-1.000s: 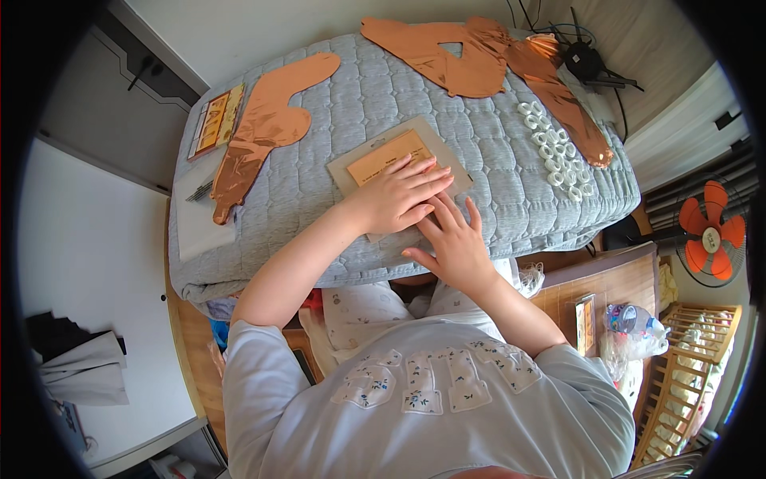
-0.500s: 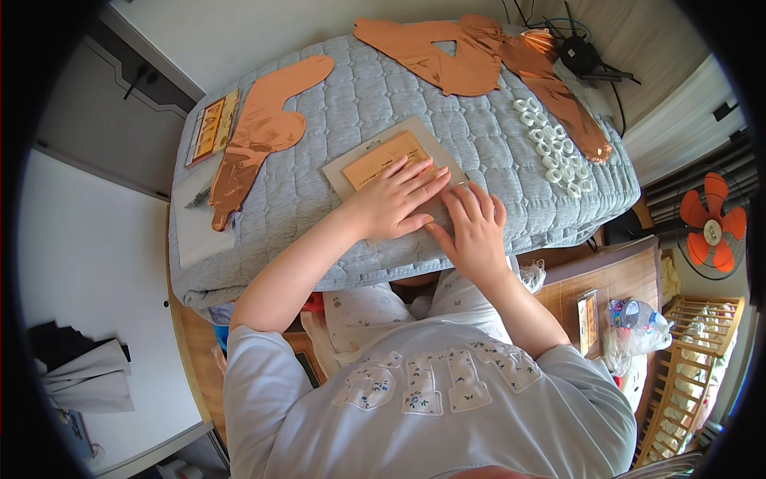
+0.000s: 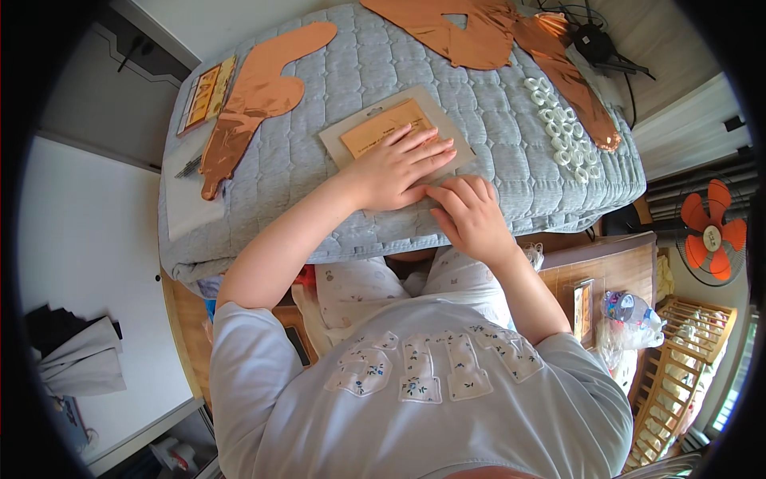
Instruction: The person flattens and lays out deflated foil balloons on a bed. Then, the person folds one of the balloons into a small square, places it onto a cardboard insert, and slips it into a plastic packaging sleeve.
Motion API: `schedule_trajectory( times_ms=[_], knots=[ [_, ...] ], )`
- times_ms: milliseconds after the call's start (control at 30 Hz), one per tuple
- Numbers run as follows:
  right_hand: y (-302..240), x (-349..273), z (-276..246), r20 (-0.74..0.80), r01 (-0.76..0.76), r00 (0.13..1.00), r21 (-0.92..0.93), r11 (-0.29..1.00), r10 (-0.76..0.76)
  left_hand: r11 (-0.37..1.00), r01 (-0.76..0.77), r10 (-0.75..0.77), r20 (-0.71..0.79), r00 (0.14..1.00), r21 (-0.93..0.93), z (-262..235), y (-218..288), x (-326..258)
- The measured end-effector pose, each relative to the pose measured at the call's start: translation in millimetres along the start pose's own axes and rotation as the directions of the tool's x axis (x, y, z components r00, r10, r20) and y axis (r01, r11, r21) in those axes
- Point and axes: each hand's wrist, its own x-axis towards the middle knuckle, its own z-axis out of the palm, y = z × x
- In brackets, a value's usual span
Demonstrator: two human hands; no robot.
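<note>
My left hand [image 3: 401,169] lies flat, fingers spread, across a flat grey package [image 3: 449,132] with a hang hole. A tan printed card [image 3: 375,134] shows on it, partly under my fingers. My right hand [image 3: 472,214] rests on the bed beside the package's near right side. Its fingers are bent, the index fingertip near my left thumb, with a gap between its own thumb and index finger. Flat copper-coloured foil balloons lie around: one [image 3: 267,92] to the left, one [image 3: 471,36] at the far side, and a long one [image 3: 570,88] at the right.
A grey quilted mattress [image 3: 335,227] bears everything. White rings [image 3: 562,132] lie in rows at the right. A colourful packet [image 3: 206,94] lies far left, above thin dark sticks [image 3: 190,166]. A black router [image 3: 594,40], an orange-bladed fan [image 3: 712,231] and a plastic bottle [image 3: 626,307] are at the right.
My right hand's fingers have bent more, and the hand has drawn back slightly from the package. My left hand stays flat on it. The whole view has shifted a little.
</note>
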Motion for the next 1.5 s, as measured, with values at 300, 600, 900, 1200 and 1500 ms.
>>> schedule_trajectory(
  times_ms=[300, 600, 900, 1200, 1500],
  knots=[
    [8, 3, 1, 0.029, -0.014, 1.000, 0.051, 0.999, 0.013, 0.999, 0.003, -0.003, 0.002, 1.000, -0.044, -1, 1, 1],
    [8, 9, 0, 0.092, -0.055, 0.995, 0.070, 0.996, 0.048, 1.000, -0.001, 0.001, 0.001, 1.000, 0.012, 2, 0, -1],
    [13, 18, -8, 0.068, -0.054, 0.997, 0.237, 0.970, 0.039, 1.000, 0.006, -0.007, -0.008, 1.000, -0.002, 0, 1, 1],
    [11, 5, 5, -0.049, -0.043, 0.997, 0.184, 0.982, 0.053, 1.000, 0.003, -0.003, -0.002, 1.000, -0.021, 2, 1, 1],
    [7, -15, -23, -0.076, -0.023, 0.996, 0.305, 0.952, 0.049, 1.000, -0.013, 0.014, 0.046, 0.999, -0.015, -3, 5, 2]
  ],
)
